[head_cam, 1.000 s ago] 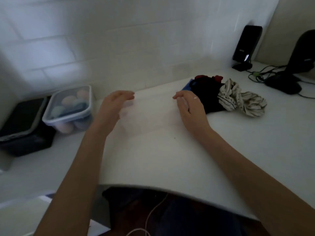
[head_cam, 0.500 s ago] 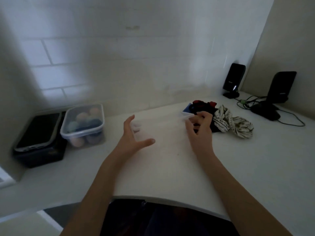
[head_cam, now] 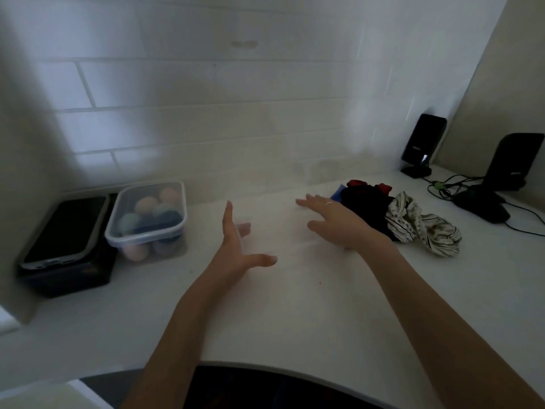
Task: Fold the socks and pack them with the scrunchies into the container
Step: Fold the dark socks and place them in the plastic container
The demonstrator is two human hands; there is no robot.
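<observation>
A dark pile of socks [head_cam: 367,206] with red parts and a blue piece [head_cam: 337,193] lies at the back right of the white counter. Two striped white scrunchies [head_cam: 424,228] rest against its right side. A clear, nearly invisible container [head_cam: 274,231] stands faintly between my hands. My left hand [head_cam: 236,249] is held on edge at its left side, fingers spread and thumb out. My right hand [head_cam: 334,224] hovers palm down at its right side, fingers apart, just left of the socks. Whether either hand touches the container is unclear.
A lidded clear box [head_cam: 147,219] with several pastel and blue round items stands at the back left. Beside it a phone [head_cam: 65,231] lies on a black box. Two black speakers [head_cam: 423,143] [head_cam: 507,163] with cables occupy the far right corner. The tiled wall runs behind.
My view has tilted up toward the wall. My right hand has opened from a pinch at the container's rim and lies flatter; my left hand has spread wider.
</observation>
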